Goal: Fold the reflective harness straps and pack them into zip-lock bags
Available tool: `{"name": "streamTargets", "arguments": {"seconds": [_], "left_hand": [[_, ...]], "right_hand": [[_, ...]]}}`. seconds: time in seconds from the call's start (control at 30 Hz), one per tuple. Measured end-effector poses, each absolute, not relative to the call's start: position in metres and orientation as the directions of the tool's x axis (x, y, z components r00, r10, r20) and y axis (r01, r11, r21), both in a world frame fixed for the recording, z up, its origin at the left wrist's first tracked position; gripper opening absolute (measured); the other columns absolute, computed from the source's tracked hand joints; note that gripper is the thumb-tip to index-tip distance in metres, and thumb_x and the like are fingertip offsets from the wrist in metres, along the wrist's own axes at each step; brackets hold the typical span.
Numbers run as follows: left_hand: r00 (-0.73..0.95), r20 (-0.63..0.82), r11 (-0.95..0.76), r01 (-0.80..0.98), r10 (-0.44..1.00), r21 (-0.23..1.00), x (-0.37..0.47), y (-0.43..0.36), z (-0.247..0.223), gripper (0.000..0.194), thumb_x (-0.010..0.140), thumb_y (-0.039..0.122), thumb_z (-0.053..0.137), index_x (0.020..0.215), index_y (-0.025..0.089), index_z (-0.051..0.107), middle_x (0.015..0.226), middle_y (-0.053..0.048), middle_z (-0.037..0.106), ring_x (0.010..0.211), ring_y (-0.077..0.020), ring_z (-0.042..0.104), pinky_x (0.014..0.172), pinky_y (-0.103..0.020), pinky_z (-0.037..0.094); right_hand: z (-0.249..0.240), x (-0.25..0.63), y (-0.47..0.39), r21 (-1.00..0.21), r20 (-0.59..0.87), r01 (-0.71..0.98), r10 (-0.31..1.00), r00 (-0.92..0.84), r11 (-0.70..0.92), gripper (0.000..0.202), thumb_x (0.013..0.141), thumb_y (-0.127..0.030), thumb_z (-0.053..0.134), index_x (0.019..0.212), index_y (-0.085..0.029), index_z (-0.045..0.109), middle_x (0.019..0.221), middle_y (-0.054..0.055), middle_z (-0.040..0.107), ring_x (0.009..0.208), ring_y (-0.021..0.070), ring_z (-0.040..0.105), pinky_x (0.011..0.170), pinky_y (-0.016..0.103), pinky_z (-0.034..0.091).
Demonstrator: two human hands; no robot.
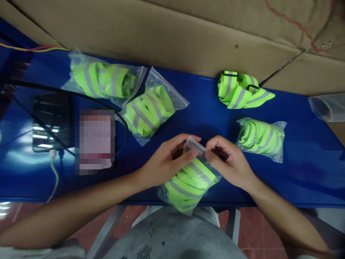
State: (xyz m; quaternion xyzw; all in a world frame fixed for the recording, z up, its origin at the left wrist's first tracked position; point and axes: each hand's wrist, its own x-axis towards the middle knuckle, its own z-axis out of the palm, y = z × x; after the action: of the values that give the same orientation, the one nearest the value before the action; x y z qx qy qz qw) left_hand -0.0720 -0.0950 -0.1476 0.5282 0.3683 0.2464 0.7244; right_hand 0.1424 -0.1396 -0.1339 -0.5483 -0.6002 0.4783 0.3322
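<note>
A clear zip bag [192, 180] with a folded neon-yellow reflective strap inside lies at the table's front edge, its lower end over the edge. My left hand [175, 156] pinches the left part of the bag's zip edge between thumb and fingers. At the right end of that same edge, my right hand [229, 160] grips with thumb and forefinger. Whether the zip is sealed all along cannot be made out. To the right of my right hand sits another bagged strap [261, 136]. Behind it lies a loose reflective strap [239, 90] with black buckles, outside any bag.
Two more bagged straps, one [102, 79] at the back left and one [151, 111] nearer, lie on the blue table [199, 108]. A phone [95, 140], a black power bank [51, 122] and cables occupy the left. Cardboard [172, 39] borders the back; an empty-looking bag [329, 108] lies far right.
</note>
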Motion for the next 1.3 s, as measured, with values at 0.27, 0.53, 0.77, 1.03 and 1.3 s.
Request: {"name": "streamTargets", "arguments": {"seconds": [0.27,0.53,0.77,1.03,1.3], "left_hand": [[0.595,-0.243,0.235,0.092,0.766,0.968,-0.069,-0.096,-0.149,0.027,0.101,0.042,0.061,0.096,0.017,0.07,0.076,0.002,0.061,0.064,-0.0082,0.05,0.055,-0.018,0.039],[0.564,-0.207,0.151,0.145,0.8,0.978,-0.072,-0.098,-0.156,0.03,0.104,0.048,0.055,0.112,0.022,0.068,0.082,0.001,0.067,0.066,-0.01,0.055,0.056,-0.02,0.04],[0.603,-0.184,0.08,0.196,0.776,0.977,-0.074,-0.1,-0.156,0.028,0.106,0.045,0.053,0.106,0.021,0.066,0.072,0.003,0.061,0.057,-0.0091,0.05,0.05,-0.021,0.035],[0.638,-0.075,-0.058,0.184,0.766,0.981,-0.073,-0.101,-0.152,0.024,0.106,0.038,0.053,0.1,0.02,0.068,0.077,0.003,0.063,0.063,-0.0076,0.054,0.054,-0.019,0.038],[0.623,-0.092,-0.049,0.205,0.777,0.978,-0.076,-0.1,-0.156,0.02,0.104,0.039,0.058,0.107,0.021,0.065,0.074,0.005,0.062,0.06,-0.0073,0.054,0.053,-0.018,0.04]], "right_hand": [[-0.134,0.143,-0.14,-0.936,-0.125,0.348,0.976,-0.18,-0.056,0.006,0.096,-0.023,0.064,0.09,-0.021,0.062,0.079,-0.003,0.062,0.068,0.0082,0.058,0.062,0.021,0.044],[-0.135,0.138,-0.14,-0.926,-0.088,0.376,0.978,-0.191,-0.01,0.005,0.093,-0.022,0.065,0.091,-0.021,0.061,0.079,-0.003,0.064,0.068,0.0088,0.058,0.062,0.021,0.045],[-0.133,0.138,-0.139,-0.909,-0.085,0.416,0.965,-0.246,0.026,0.006,0.097,-0.022,0.06,0.091,-0.021,0.061,0.078,-0.002,0.063,0.069,0.0092,0.057,0.062,0.022,0.045],[-0.132,0.136,-0.141,-0.919,-0.021,0.384,0.961,-0.275,0.09,0.014,0.1,-0.026,0.061,0.086,-0.02,0.059,0.075,-0.003,0.06,0.065,0.0084,0.055,0.059,0.022,0.043],[-0.139,0.135,-0.143,-0.9,0.04,0.412,0.97,-0.24,0.139,0.007,0.1,-0.026,0.063,0.095,-0.02,0.063,0.08,-0.001,0.064,0.07,0.0092,0.059,0.064,0.021,0.048]]}}
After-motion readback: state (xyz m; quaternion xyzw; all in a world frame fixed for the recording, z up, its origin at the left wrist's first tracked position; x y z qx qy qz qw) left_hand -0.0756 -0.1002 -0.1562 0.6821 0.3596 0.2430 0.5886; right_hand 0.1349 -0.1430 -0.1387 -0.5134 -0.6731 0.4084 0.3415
